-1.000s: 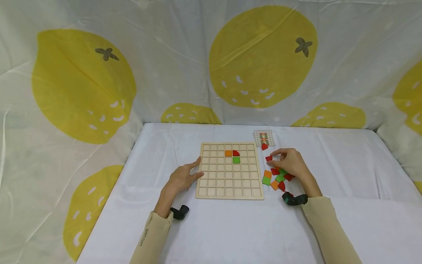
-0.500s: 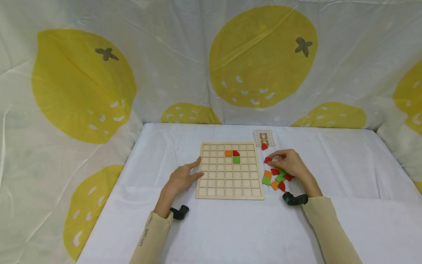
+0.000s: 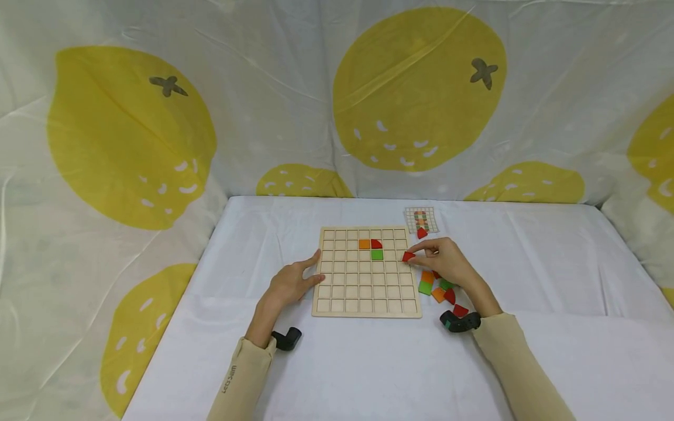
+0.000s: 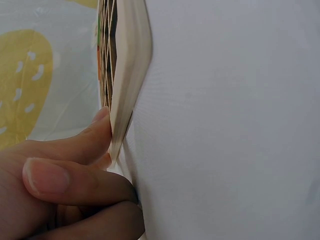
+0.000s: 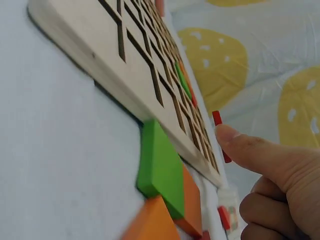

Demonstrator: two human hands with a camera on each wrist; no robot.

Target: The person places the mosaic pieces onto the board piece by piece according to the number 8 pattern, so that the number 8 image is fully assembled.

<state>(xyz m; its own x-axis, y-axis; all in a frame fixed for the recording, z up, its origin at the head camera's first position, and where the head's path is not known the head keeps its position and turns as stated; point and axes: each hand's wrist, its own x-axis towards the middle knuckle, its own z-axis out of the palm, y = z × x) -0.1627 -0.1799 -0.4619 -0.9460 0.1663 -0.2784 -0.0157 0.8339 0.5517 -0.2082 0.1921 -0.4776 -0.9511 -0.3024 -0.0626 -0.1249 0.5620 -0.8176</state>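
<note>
My left hand (image 3: 291,283) rests at the left edge of a square wooden grid board (image 3: 346,292), one fingertip over its rim in the left wrist view. Between thumb and fingers, my right hand (image 3: 446,261) pinches a red tile (image 3: 408,256) above the board's right edge; in the right wrist view this tile (image 5: 217,118) shows edge-on, raised past the thumb. Set in the board's cells are an orange square (image 3: 364,244), a red quarter-circle (image 3: 376,244) and a green square (image 3: 377,255).
Loose tiles lie right of the board, partly under my right hand: a green one (image 3: 425,287), orange ones (image 3: 438,294) and red ones (image 3: 460,311). A small printed pattern card (image 3: 429,213) lies behind them, a red tile (image 3: 422,233) at its lower edge.
My right hand has moved left with the red tile, from above the loose tiles to the board's right edge. More of the near loose tiles show now. The left hand has stayed put.
</note>
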